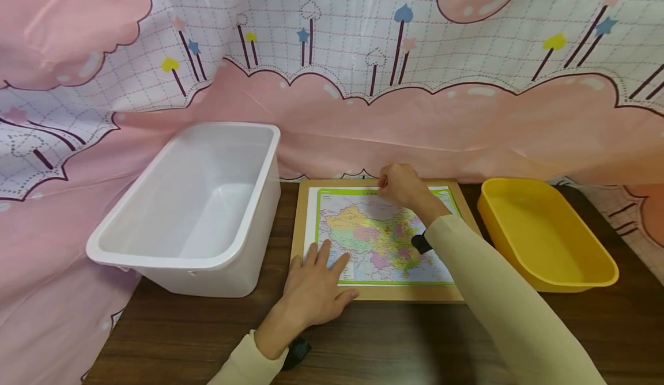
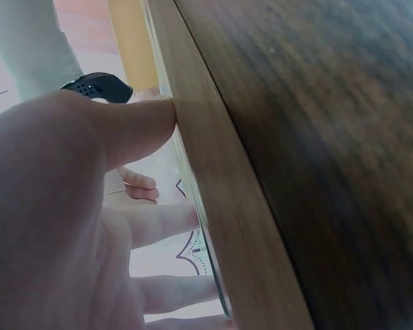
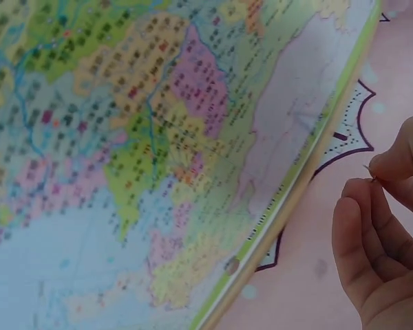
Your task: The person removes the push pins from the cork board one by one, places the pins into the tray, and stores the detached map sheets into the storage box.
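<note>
A colourful printed map (image 1: 363, 229) with a green border lies on a wood-framed board (image 1: 415, 294) on the table. My left hand (image 1: 313, 287) rests on the board's lower left corner, fingers spread over frame and map. In the left wrist view its thumb (image 2: 141, 127) touches the board's edge. My right hand (image 1: 404, 186) is over the map's top edge; its thumb and fingertips pinch a small thin pin (image 3: 369, 170), mostly hidden by the fingers. A small round brownish spot (image 3: 232, 265), like a tack head, shows on the map's green border.
To the left of the board stands a deep white plastic tub (image 1: 223, 218). A shallow yellow tray (image 1: 544, 229) is on the right. Behind the dark wooden table (image 1: 363, 344) hangs a pink and white patterned cloth (image 1: 332, 120), close to the board's far edge.
</note>
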The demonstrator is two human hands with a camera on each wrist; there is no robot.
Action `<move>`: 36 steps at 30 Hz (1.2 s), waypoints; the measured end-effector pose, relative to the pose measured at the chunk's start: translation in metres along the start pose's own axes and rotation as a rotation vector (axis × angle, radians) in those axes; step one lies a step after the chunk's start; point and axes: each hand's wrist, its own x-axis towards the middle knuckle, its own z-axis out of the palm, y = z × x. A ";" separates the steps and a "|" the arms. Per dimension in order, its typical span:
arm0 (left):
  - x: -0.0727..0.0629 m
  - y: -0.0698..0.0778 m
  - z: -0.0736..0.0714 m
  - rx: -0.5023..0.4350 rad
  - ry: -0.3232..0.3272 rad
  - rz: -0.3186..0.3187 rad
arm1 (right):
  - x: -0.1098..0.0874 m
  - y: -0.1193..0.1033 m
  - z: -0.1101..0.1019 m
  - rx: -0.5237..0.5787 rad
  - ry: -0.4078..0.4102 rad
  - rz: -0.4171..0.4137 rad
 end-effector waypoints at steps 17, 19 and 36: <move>-0.001 0.002 -0.002 -0.047 -0.026 -0.009 | -0.029 0.010 -0.028 -0.024 0.006 -0.019; -0.001 0.002 -0.002 -0.054 -0.018 -0.011 | -0.034 0.012 -0.034 -0.032 0.001 -0.008; 0.001 0.016 -0.004 -0.080 0.210 0.059 | -0.088 0.057 -0.088 0.001 0.115 -0.019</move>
